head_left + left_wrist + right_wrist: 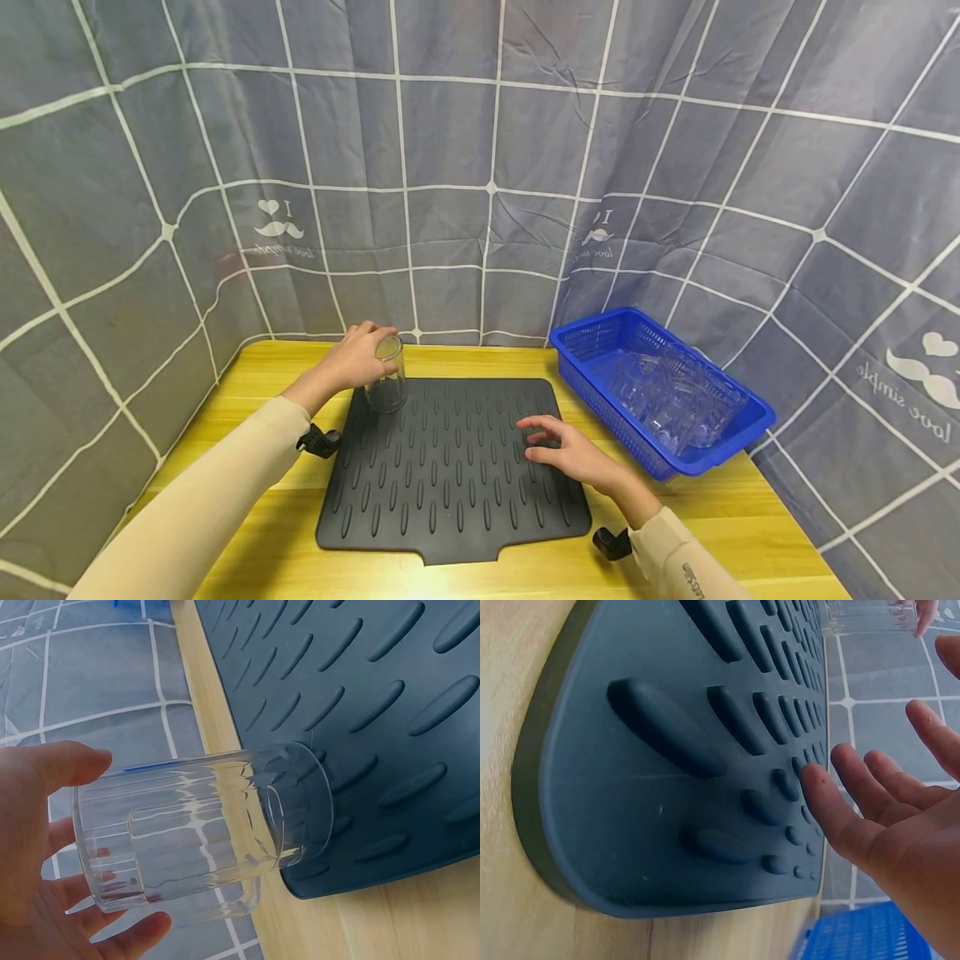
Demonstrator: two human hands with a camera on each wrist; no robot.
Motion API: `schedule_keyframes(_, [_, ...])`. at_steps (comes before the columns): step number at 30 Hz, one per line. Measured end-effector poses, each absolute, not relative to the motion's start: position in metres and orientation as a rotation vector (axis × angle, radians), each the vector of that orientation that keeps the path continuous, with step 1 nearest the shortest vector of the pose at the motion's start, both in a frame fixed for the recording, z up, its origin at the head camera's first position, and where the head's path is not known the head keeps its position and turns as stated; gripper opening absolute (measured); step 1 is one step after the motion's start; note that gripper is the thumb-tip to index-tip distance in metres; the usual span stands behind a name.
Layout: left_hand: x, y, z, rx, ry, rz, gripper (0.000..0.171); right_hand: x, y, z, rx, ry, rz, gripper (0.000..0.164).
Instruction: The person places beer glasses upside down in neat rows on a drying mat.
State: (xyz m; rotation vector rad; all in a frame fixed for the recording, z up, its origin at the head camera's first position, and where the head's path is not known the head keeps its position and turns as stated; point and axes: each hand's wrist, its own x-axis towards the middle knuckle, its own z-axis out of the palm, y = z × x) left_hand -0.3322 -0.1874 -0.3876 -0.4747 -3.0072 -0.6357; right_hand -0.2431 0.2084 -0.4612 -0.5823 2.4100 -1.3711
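Note:
A clear drinking glass (387,387) stands upright on the far left corner of a dark grey ridged mat (457,554). My left hand (362,357) holds the glass near its upper end. In the left wrist view, the thumb lies along one side of the glass (191,832) and the fingers along the other, some of them showing through it. Over the right part of the mat hovers my right hand (566,452), fingers spread and loosely bent. Nothing is in its grasp, and its palm shows in the right wrist view.
A blue perforated plastic basket (592,383) with several clear glasses (667,400) sits right of the mat. The wooden table (255,367) ends against a grey curtain (450,225) with white lines, which surrounds it at the back and sides.

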Motion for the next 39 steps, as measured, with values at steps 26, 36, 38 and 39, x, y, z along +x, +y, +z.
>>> schedule_keyframes(26, [-0.294, -0.177, -0.386, -0.469, -2.745, -0.793, 0.057, -0.243, 0.21, -0.461, -0.55, 2.39, -1.396, 0.047])
schedule_keyframes(36, [-0.267, -0.162, -0.388, -0.521, -2.592, -0.995, 0.053, -0.246, 0.213, -0.456, -0.593, 2.364, -1.419, 0.047])
schedule_keyframes(38, [-0.263, -0.159, -0.388, -0.539, -2.559, -1.047, 0.052, -0.248, 0.214, -0.452, -0.607, 2.377, -1.416, 0.048])
schedule_keyframes(39, [-0.261, -0.157, -0.388, -0.547, -2.541, -1.075, 0.053, -0.249, 0.214, -0.45, -0.611, 2.386, -1.417, 0.048])
